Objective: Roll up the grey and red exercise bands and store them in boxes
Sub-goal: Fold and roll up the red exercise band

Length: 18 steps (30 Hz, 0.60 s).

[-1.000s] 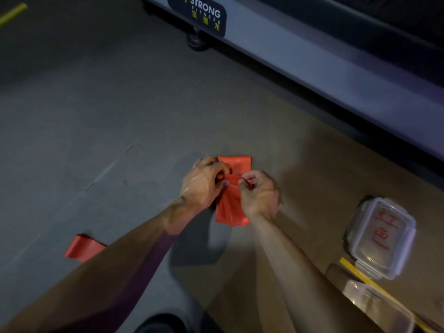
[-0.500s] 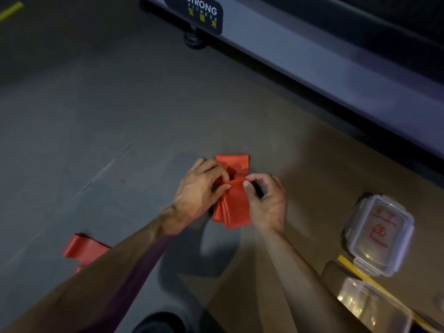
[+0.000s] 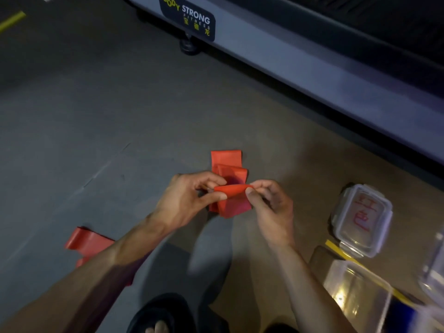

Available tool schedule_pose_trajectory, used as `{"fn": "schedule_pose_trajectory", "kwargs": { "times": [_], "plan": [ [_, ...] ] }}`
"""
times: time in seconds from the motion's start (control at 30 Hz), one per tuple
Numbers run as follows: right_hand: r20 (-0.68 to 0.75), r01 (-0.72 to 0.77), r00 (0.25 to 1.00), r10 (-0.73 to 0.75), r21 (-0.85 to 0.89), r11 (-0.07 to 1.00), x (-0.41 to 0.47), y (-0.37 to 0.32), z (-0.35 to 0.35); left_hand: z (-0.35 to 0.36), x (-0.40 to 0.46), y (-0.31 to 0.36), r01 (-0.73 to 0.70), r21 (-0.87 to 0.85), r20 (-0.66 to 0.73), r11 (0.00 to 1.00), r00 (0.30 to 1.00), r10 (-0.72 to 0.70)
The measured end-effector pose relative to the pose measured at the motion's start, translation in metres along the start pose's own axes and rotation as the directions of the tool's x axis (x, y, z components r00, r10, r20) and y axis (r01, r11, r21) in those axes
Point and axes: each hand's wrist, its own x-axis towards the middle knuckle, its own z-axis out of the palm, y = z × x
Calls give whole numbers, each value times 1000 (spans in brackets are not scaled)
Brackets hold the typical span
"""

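While the grey floor [image 3: 101, 111] is filling most of the view, a long grey machine base [image 3: 300, 68] is running from twelve o'clock down toward three o'clock, carrying a dark label [image 3: 189, 20] that reads "BODY STRONG". At four o'clock a clear lidded box [image 3: 361, 221] with red marks on its lid is sitting on the floor, and a clear open box [image 3: 355, 299] is lying just below it at five o'clock, with a yellow strip [image 3: 336, 248] running between them. At eight o'clock a second red band [image 3: 89, 243] is lying loose on the floor, partly hidden behind the left forearm. At the centre, a folded red band [image 3: 230, 188] is being held up, its far end lying on the floor toward twelve o'clock. The left hand [image 3: 185, 200] is pinching the band's left edge between thumb and fingers, and the right hand [image 3: 271, 207] is pinching the right edge, the two hands lying close together.
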Motion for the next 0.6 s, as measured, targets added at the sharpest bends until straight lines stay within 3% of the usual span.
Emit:
{"fn": "schedule_pose_trajectory", "kwargs": {
  "times": [0.2, 0.47, 0.6],
  "plan": [
    [26, 69, 997, -71, 98, 993, -33, -33, -11, -12, -33, 34, 0, -51, -50, 999, 999, -3],
    [132, 74, 986, -103, 211, 975, -80, -121, -22, -62, -66, 123, -200, 26, -63, 980, 978, 201],
    [163, 109, 977, -139, 182, 977, -100, -194, -28, -99, -79, 190, -265, 59, -16, 963, 964, 266]
  ]
}}
